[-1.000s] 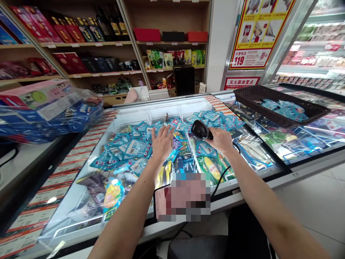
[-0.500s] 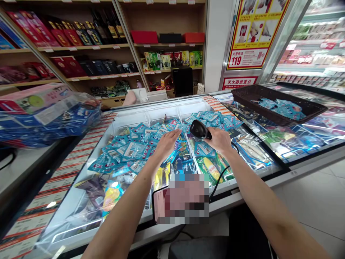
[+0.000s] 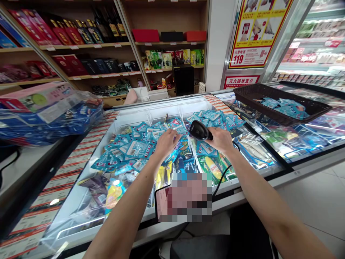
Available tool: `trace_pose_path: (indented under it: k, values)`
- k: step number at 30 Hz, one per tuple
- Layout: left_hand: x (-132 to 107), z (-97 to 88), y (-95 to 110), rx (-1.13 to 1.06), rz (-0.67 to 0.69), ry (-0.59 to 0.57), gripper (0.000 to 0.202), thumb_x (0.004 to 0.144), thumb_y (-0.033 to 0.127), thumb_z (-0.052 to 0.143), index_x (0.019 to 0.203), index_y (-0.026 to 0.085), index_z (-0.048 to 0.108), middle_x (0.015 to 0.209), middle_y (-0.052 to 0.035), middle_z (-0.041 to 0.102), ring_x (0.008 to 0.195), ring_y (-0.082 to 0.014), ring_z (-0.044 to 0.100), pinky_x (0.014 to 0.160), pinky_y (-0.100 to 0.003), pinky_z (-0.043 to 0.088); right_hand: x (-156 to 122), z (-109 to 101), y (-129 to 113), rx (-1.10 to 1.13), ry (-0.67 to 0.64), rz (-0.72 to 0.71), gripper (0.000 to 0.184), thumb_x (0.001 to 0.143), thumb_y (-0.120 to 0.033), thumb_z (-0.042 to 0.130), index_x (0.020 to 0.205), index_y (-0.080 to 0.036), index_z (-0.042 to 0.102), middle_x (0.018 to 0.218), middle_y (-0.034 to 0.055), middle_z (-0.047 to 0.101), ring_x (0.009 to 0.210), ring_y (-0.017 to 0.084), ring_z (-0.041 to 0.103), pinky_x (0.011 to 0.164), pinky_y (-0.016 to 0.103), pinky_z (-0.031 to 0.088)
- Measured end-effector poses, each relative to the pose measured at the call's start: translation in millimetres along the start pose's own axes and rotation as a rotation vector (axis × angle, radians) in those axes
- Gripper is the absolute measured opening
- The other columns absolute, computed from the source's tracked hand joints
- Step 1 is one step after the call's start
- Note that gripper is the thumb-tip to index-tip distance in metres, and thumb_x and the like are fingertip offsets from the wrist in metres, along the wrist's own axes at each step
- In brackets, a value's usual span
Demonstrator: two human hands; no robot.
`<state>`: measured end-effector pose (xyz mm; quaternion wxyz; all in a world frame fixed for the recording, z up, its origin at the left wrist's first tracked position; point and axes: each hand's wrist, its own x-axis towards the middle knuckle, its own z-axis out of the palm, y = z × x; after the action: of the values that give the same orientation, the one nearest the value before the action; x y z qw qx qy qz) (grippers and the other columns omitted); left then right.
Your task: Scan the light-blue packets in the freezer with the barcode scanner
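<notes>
My right hand (image 3: 221, 139) grips a black barcode scanner (image 3: 199, 130), its head pointing left over the freezer; a black cord (image 3: 221, 180) runs down from it. My left hand (image 3: 166, 143) hovers over or touches a heap of blue snack sachets (image 3: 136, 148), fingers bent downward and thumb apart, with nothing visible in them. Its fingertips are partly hidden, so contact with a sachet is unclear. More blue sachets (image 3: 212, 118) lie right of the white wire divider (image 3: 192, 153). A phone (image 3: 161, 205) with a blurred-out screen stands at the freezer's front edge.
The chest freezer (image 3: 129, 112) holds yellow and green packs under the sachets. A brown basket (image 3: 320, 109) with blue sachets rests on its right side. Plastic-wrapped boxes (image 3: 51, 115) sit at left. Shelves (image 3: 169, 18) of goods stand behind, beside a wall poster (image 3: 249, 57).
My left hand's fingers have gone from stretched out to bent down toward the sachets. The scanner stays in my right hand at nearly the same spot. The view has shifted slightly.
</notes>
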<state>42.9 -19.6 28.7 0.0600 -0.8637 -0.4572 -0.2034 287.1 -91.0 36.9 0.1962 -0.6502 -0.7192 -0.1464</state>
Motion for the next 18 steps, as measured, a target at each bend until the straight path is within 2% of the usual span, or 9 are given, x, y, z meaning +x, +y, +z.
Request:
trace_pose_path:
  k: [2,4,8,12,15,18]
  values:
    - [-3.5,3.1,-1.8,0.003,-0.052,0.057,0.045,0.087,0.051,0.029,0.081,0.018,0.059,0.091,-0.0094,0.057,0.087,-0.021,0.055,0.08,-0.034,0.042,-0.4,0.5,-0.1,0.009,0.003,-0.01,0.036,0.079,-0.048,0.051,0.1,-0.02,0.057,0.083,0.0053,0.065,0.079,0.021,0.058,0.062,0.026,0.032]
    - [-6.5,6.7,-3.3,0.026,-0.117,0.133,0.047,0.083,0.057,0.034,0.079,0.018,0.059,0.094,-0.0111,0.056,0.094,-0.0244,0.053,0.087,-0.039,0.039,-0.8,1.2,0.0,0.012,0.008,-0.019,0.035,0.079,-0.047,0.051,0.1,-0.021,0.057,0.083,0.0051,0.065,0.079,0.02,0.058,0.061,0.026,0.032]
    - [-10.1,12.2,-5.1,0.117,-0.259,0.263,0.056,0.076,0.065,0.041,0.095,0.016,0.059,0.109,-0.0151,0.054,0.109,-0.0312,0.046,0.098,-0.046,0.029,-0.9,2.4,-0.2,0.003,0.014,-0.025,0.034,0.078,-0.047,0.051,0.101,-0.021,0.057,0.083,0.0044,0.065,0.078,0.02,0.058,0.061,0.026,0.031]
    - [-10.8,13.5,-7.4,0.133,-0.222,0.206,0.051,0.08,0.059,0.039,0.103,0.019,0.059,0.111,-0.0118,0.058,0.109,-0.0285,0.048,0.105,-0.047,0.017,-0.6,3.2,-0.6,0.0,-0.003,-0.023,0.036,0.079,-0.047,0.051,0.102,-0.02,0.057,0.083,0.0053,0.065,0.079,0.021,0.058,0.061,0.026,0.032]
    - [-11.4,11.4,-9.7,0.089,-0.171,0.145,0.043,0.084,0.049,0.038,0.115,0.023,0.054,0.108,-0.0079,0.061,0.107,-0.025,0.05,0.105,-0.046,0.017,-0.7,3.8,-1.0,-0.007,-0.004,-0.029,0.036,0.079,-0.047,0.051,0.102,-0.02,0.057,0.085,0.0054,0.065,0.08,0.021,0.058,0.061,0.026,0.032]
    - [-12.5,9.1,-10.7,0.064,-0.144,0.133,0.042,0.087,0.039,0.036,0.126,0.025,0.045,0.107,-0.0061,0.062,0.105,-0.0229,0.052,0.105,-0.044,0.018,-1.2,4.3,-2.1,-0.008,0.01,-0.049,0.036,0.079,-0.048,0.049,0.1,-0.02,0.058,0.085,0.0051,0.065,0.081,0.02,0.058,0.061,0.026,0.032]
